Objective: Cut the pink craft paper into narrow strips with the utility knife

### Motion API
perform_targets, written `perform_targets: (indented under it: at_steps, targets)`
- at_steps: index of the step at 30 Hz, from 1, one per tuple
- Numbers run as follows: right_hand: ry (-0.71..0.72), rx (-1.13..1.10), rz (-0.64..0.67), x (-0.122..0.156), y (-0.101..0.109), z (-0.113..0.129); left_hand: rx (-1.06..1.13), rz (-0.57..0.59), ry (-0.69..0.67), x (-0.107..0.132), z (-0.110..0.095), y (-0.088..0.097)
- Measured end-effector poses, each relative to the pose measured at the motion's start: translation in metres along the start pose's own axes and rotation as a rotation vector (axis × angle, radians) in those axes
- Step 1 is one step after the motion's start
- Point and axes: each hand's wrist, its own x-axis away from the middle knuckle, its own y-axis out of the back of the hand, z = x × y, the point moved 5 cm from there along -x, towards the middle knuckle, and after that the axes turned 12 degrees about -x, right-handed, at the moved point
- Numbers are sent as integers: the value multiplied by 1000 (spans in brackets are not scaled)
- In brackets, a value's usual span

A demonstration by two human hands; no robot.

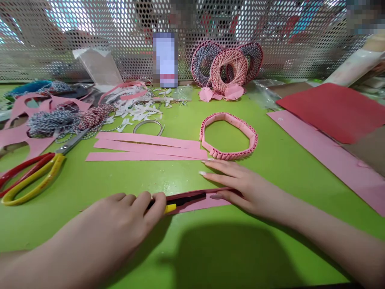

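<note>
No writing, brand, number or sign can be read anywhere: the upright card [165, 60] leaning against the perforated screen [300, 48] is blurred past reading, and the black-and-yellow cutter [183, 199] shows no legible mark on its visible side
</note>
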Motion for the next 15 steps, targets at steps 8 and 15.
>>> perform_targets:
  at_steps: [8, 15]
  targets:
    - [-14, 18, 10, 1, 0, 0, 131, 95, 33, 15, 7, -12]
    - [-24, 17, 4, 1, 1, 0, 193, 51, 96, 22, 12, -17]
